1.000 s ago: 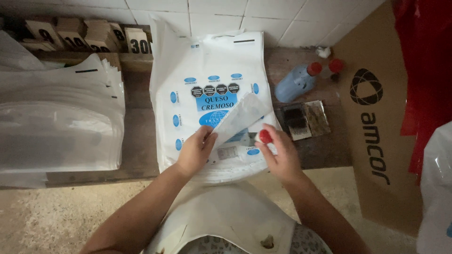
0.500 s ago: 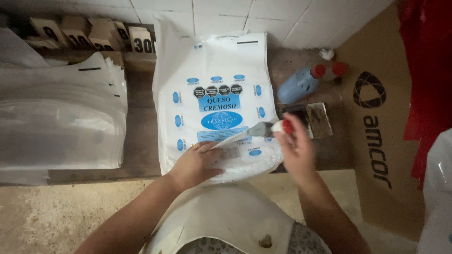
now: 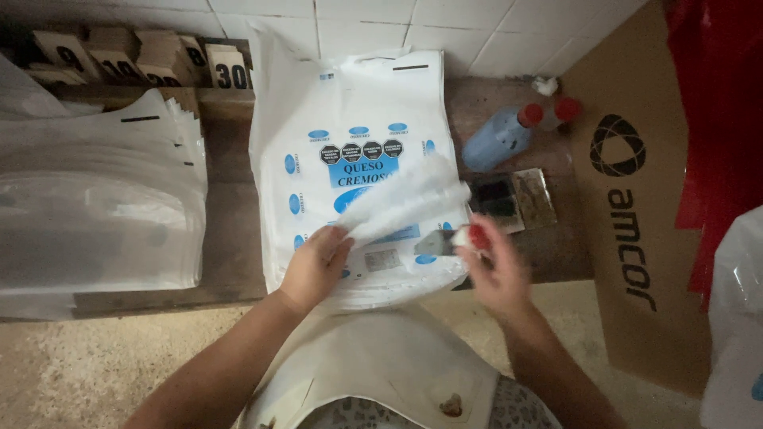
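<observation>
Head view, looking down on a wooden bench set against a white tiled wall. Left hand at the lower edge of a stack of white printed plastic bags, fingers pinched together on the corner of the top bag, lifted and curled up off the stack, blurred. Right hand just beside the stack's lower right edge, fingers closed around a small red-topped stamp, its grey base touching the bag below. Stack lying flat in the middle of the bench, reaching from the wall to the near edge.

To the left, well apart, a second pile of clear plastic bags. Behind it, small wooden number blocks leaning at the wall. To the right of the stack, a dark ink pad in an open tin, near a blue bottle with a red cap lying on its side. Further right, a brown cardboard box standing on edge, with red fabric behind. White apron at the bottom of the frame.
</observation>
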